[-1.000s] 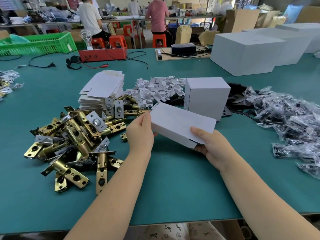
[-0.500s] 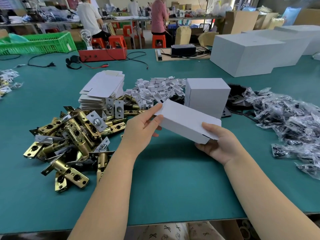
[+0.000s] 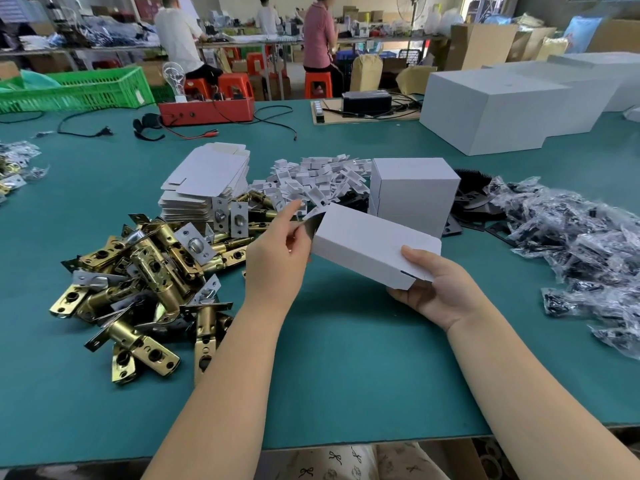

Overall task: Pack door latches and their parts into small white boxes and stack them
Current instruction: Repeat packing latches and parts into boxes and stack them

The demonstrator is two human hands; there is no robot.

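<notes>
The latches (image 3: 149,289) lie in a heap near the table's (image 3: 346,393) left edge. Next comes the left hand (image 3: 277,265), raised just above the table's middle, with its fingers (image 3: 291,211) nearly straight, pinching the end flap (image 3: 313,221) of the box (image 3: 370,245). To do this well, I think it should tuck the flap in straight and not bend it. The box is tilted in the air, in front of the stack (image 3: 412,195). The right hand (image 3: 436,289) cups its near end from below, thumb on top.
</notes>
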